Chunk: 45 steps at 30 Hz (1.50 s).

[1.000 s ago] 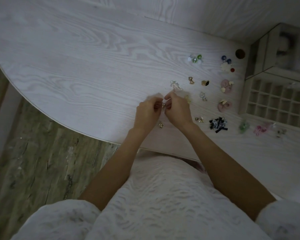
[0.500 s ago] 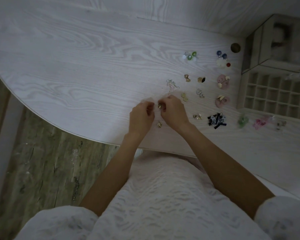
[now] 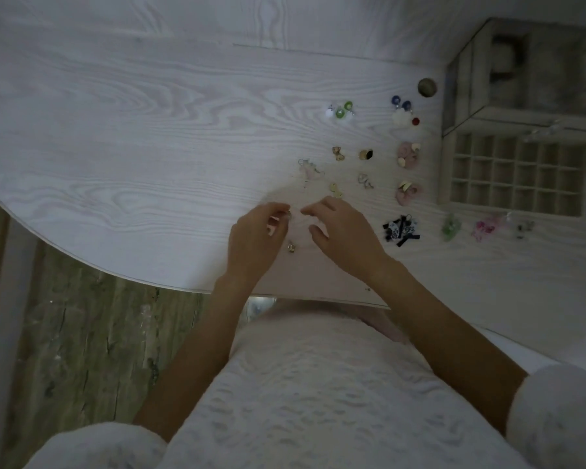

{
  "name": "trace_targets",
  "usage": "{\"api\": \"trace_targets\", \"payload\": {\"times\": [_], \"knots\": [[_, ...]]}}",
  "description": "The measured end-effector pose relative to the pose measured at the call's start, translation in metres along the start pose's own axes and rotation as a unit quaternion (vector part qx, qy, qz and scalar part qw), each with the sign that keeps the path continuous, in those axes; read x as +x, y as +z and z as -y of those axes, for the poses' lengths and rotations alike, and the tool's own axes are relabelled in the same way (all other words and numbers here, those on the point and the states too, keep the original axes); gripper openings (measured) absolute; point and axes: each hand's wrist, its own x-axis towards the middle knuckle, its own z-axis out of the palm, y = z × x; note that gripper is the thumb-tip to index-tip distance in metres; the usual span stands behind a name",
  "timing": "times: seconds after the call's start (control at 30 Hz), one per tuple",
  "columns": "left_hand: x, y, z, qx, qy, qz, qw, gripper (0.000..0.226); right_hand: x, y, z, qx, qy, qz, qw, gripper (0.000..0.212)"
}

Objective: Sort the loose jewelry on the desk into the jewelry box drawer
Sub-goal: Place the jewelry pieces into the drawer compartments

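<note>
Near the desk's front edge, my left hand (image 3: 256, 236) pinches a small metallic earring (image 3: 288, 215) at its fingertips. My right hand (image 3: 344, 231) is just right of it, fingers curled and slightly apart, holding nothing I can see. A second small gold earring (image 3: 291, 247) lies on the desk between the hands. Loose jewelry is spread to the right: green and white beads (image 3: 341, 111), gold pieces (image 3: 338, 153), pink flowers (image 3: 408, 154), a black bow (image 3: 401, 230). The jewelry box drawer (image 3: 511, 176), divided into several empty cells, stands open at the right.
The jewelry box body (image 3: 521, 76) rises behind the drawer at the back right. Green (image 3: 450, 226) and pink (image 3: 486, 228) pieces lie in front of the drawer. The white wood-grain desk (image 3: 132, 130) curves away to the left, with wooden floor (image 3: 82, 333) below.
My hands were together over the small earring; now they have parted, the piece staying with my left hand. The view has shifted slightly, so everything sits lower in the frame.
</note>
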Motion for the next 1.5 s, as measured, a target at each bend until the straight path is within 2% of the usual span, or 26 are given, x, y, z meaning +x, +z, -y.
{"api": "trace_targets", "payload": {"times": [0.13,0.2,0.3,0.37,0.47,0.53,0.7,0.77,1.0,1.2,1.37,1.5], "knots": [[0.002,0.018,-0.036,0.014,0.173,-0.024,0.985,0.015,-0.049,-0.037,-0.042,-0.052,-0.009,-0.023,0.998,0.023],[0.004,0.041,-0.064,-0.004,0.233,-0.033,0.972,0.015,-0.078,-0.056,-0.075,-0.059,0.032,-0.06,0.996,0.022],[0.007,0.08,-0.104,-0.006,0.28,-0.018,0.96,0.014,-0.113,-0.076,-0.123,-0.044,0.131,-0.101,0.985,0.02],[0.005,0.113,-0.131,0.021,0.275,0.015,0.961,0.015,-0.131,-0.088,-0.155,-0.023,0.179,-0.124,0.976,0.018],[0.002,0.16,-0.158,0.062,0.2,0.081,0.974,0.024,-0.137,-0.1,-0.191,0.005,0.196,-0.131,0.972,0.018],[0.0,0.184,-0.169,0.09,0.15,0.104,0.979,0.03,-0.131,-0.102,-0.205,0.003,0.17,-0.119,0.978,0.022],[-0.006,0.212,-0.177,0.131,0.063,0.079,0.986,0.024,-0.099,-0.091,-0.209,0.005,0.033,-0.043,0.999,0.046],[-0.009,0.215,-0.181,0.13,0.045,0.057,0.989,0.022,-0.089,-0.088,-0.212,-0.012,0.013,-0.011,1.0,0.044],[-0.024,0.212,-0.173,0.12,0.027,0.043,0.992,0.01,-0.095,-0.085,-0.216,-0.064,0.011,0.011,0.998,0.016],[-0.03,0.208,-0.17,0.118,0.044,0.051,0.991,0.006,-0.104,-0.085,-0.218,-0.099,0.009,0.038,0.994,0.017],[-0.028,0.206,-0.169,0.109,0.058,0.071,0.99,0.01,-0.106,-0.09,-0.216,-0.112,-0.006,-0.011,0.994,0.015],[-0.027,0.205,-0.166,0.077,0.046,0.069,0.994,0.009,-0.108,-0.091,-0.216,-0.085,0.008,-0.012,0.996,0.008]]}}
